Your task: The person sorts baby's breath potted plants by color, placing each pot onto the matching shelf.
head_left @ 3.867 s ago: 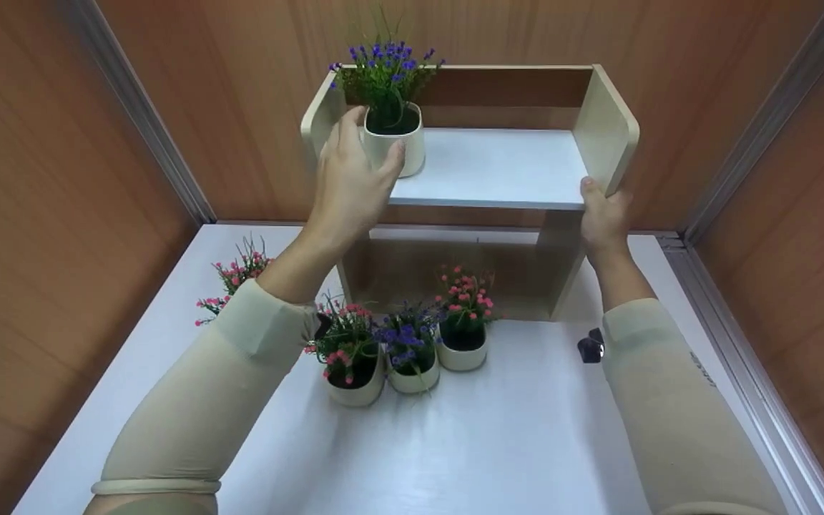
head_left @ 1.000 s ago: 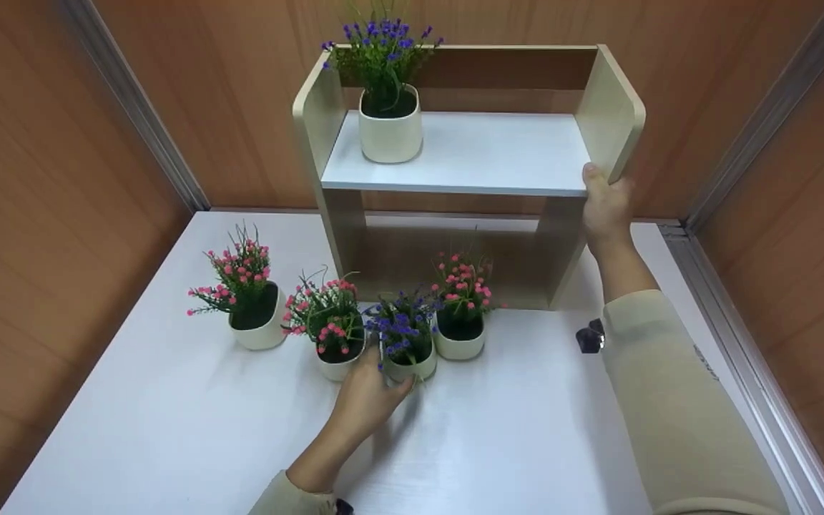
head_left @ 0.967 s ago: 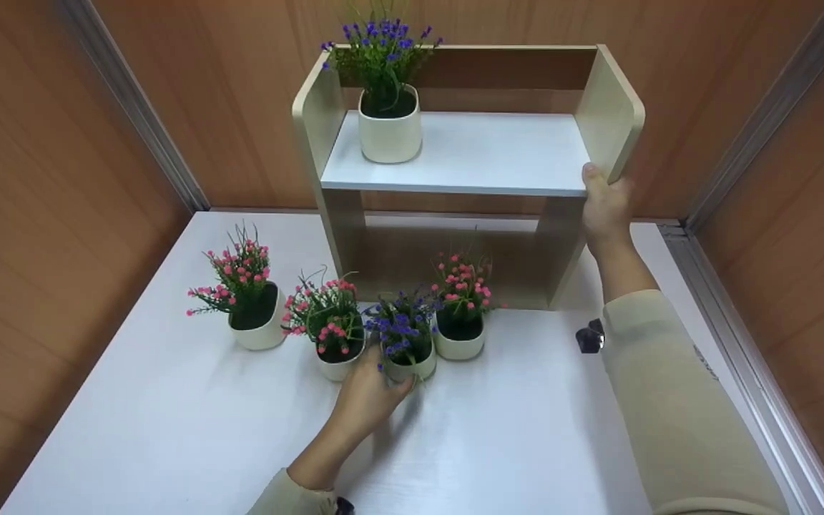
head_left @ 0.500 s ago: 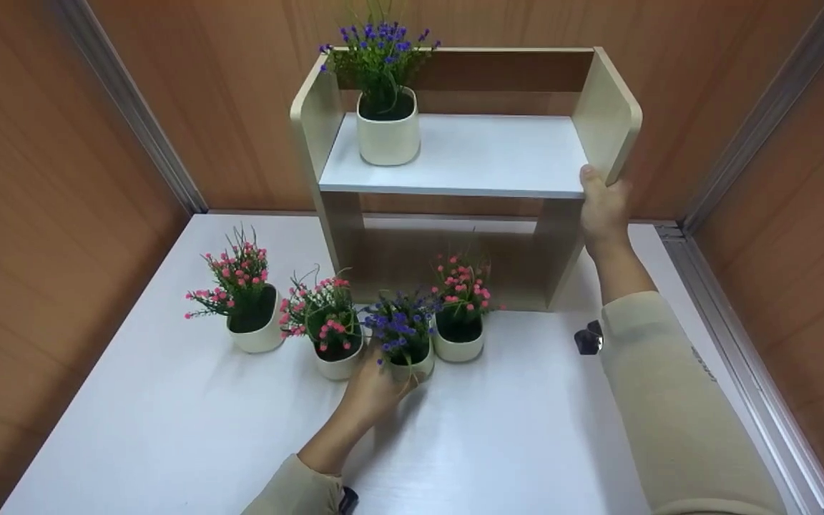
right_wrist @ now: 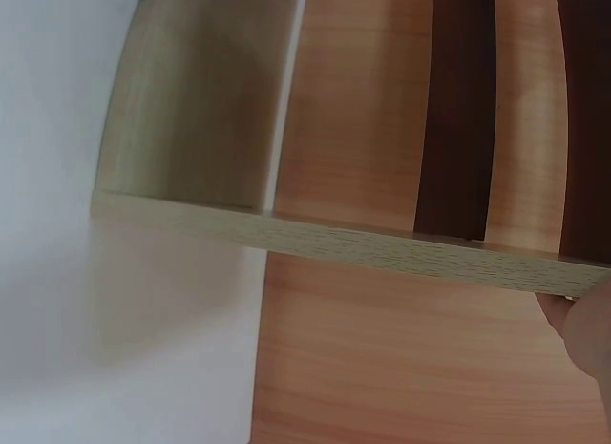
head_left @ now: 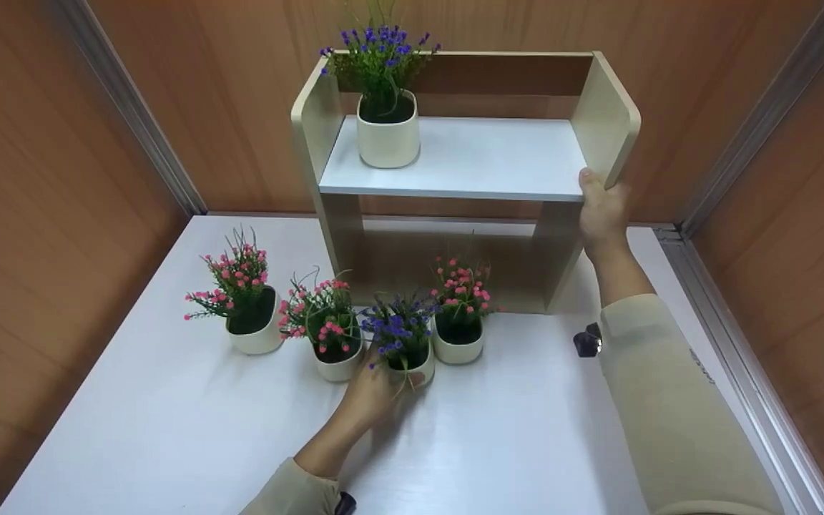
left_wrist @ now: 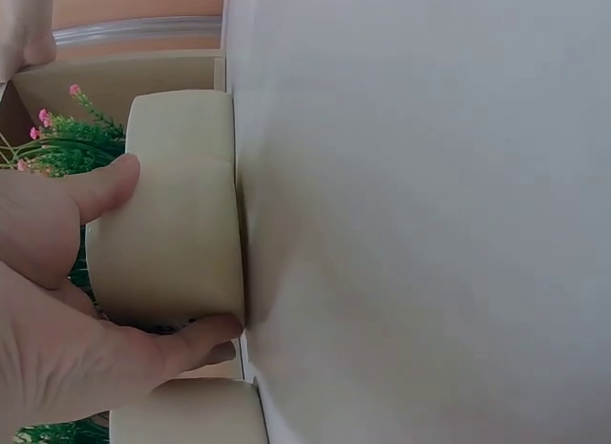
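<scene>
In the head view my left hand [head_left: 369,392] holds a white pot with purple flowers [head_left: 399,327] that stands on the white table. Seen from the left wrist, the thumb presses one side of the pot [left_wrist: 177,215] and the fingers lie on the other, its base at the tabletop. My right hand [head_left: 604,214] grips the right side panel of a two-tier wooden shelf [head_left: 609,114], thumb at the upper board's front corner. Only part of that hand [right_wrist: 587,329] shows at the right wrist view's edge. A second purple-flowered pot [head_left: 388,143] stands on the upper board, at the left.
Pots with pink flowers flank the held one: one pot [head_left: 458,343] right, another pot [head_left: 339,361] left. A third pink-flowered pot [head_left: 256,330] stands farther left. Wooden walls [head_left: 240,107] enclose the table [head_left: 498,443] at the back and sides.
My left hand has left the purple-flowered pot on the upper board and come down to the one on the table. Its thumb has closed round the pot's front. The right hand keeps its grip.
</scene>
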Tool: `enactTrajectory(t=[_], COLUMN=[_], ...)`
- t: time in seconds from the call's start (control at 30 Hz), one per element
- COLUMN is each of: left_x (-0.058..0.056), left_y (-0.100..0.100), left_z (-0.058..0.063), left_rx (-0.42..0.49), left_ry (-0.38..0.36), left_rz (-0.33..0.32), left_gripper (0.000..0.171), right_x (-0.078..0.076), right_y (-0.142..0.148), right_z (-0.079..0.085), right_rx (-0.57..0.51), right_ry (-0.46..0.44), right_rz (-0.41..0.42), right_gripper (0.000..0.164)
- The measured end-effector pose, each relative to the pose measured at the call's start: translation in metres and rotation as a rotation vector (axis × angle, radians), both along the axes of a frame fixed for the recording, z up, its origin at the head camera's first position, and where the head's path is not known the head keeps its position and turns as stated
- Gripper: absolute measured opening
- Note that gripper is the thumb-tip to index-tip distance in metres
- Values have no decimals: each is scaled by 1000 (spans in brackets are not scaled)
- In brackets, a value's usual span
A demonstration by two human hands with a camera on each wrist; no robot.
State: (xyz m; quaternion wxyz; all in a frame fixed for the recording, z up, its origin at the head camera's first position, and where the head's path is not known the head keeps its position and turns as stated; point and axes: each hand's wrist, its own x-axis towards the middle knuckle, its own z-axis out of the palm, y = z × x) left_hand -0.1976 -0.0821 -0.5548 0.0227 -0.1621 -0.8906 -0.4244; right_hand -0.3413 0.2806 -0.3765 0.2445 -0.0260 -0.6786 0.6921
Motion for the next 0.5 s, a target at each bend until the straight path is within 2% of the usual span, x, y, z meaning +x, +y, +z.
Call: enactTrajectory(t=[0.07,0.13,0.3,0.5], left_x=[9,15,24,31], left_y=[0,0,-3,-5], left_z=[17,26,42,59], left_rx=[21,11,3,6], left_ry=[-63,-91,-120,-120], left_rz=[-15,-21,-24,-42], left_gripper=[84,86,93,91], right_x=[0,1,2,1], right_y=[0,0,1,2], right_z=[0,0,0,1], right_rx=[3,5,2,5], right_ry=[-6,-14,-8,-17], right_rz=[-4,-8,7,6], right_gripper=[62,60,59,59])
